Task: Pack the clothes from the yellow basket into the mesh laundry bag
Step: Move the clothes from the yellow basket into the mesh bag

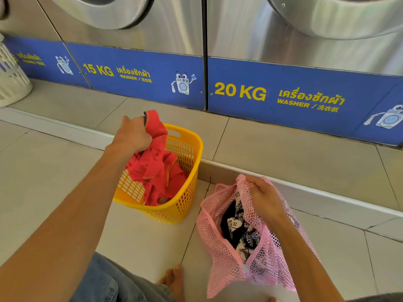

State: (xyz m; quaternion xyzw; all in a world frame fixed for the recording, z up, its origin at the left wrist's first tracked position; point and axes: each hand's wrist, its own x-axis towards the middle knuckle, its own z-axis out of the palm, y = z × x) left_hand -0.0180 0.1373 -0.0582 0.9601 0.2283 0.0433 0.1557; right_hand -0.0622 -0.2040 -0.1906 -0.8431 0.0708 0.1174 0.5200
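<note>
Red garment (156, 168) gripped by left fingers (139, 136), hides basket (185, 149) contents | right fingers (254, 188) pinch mesh bag (220, 247)

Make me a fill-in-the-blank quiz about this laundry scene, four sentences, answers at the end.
1. The left hand grips a ____ garment.
2. The garment hangs over the ____ basket.
3. The right hand holds open the ____ mesh bag.
4. The washer panel behind the bag reads ____ KG.

Answers: red; yellow; pink; 20

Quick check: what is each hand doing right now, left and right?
Left hand: closed on the red garment, lifting it from the yellow basket.
Right hand: closed on the pink mesh bag rim.
</note>
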